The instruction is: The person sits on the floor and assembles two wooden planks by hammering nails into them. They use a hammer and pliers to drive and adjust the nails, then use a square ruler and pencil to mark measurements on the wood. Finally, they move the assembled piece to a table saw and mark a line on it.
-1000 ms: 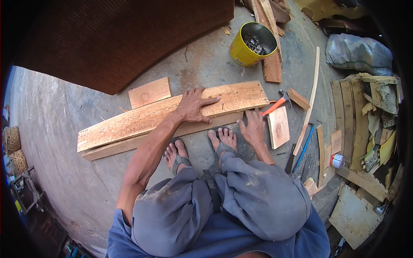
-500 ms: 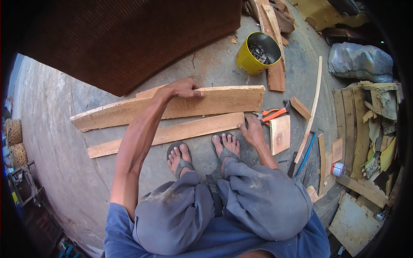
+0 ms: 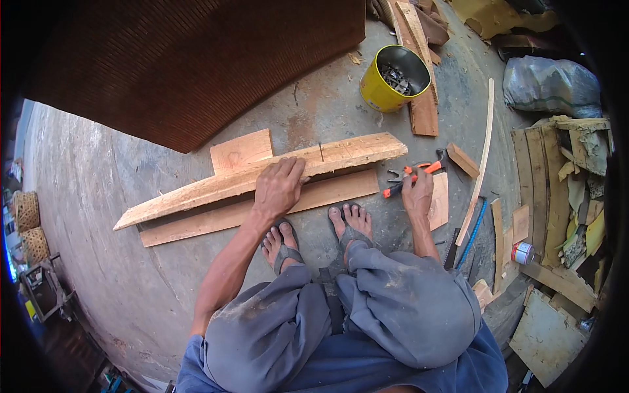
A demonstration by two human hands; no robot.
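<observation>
My left hand [image 3: 280,187] grips the middle of a long rough plank [image 3: 196,187], its fingers over the upper edge. The plank is tipped, its narrow face upward, and a dark line crosses it near the right end. A thinner board [image 3: 334,191] lies flat on the nearer side. Behind the plank sits a short wood block [image 3: 241,152]. My right hand [image 3: 418,193] has its fingers bent down around an orange-and-black handled tool [image 3: 391,191], whose kind is partly hidden. Pliers with orange handles [image 3: 394,175] lie beside those fingers.
A yellow tin [image 3: 379,92] of small metal pieces stands at the far side. A square wood piece [image 3: 440,203], a thin curved strip [image 3: 480,164] and a saw-like blue-edged tool [image 3: 473,232] lie at right. A brown ribbed panel [image 3: 216,65] overhangs the far left.
The long plank has been tipped over toward me, uncovering the block behind it. My left hand shifted nearer along it. My right hand left the thin board's end and moved right to the orange-handled tools.
</observation>
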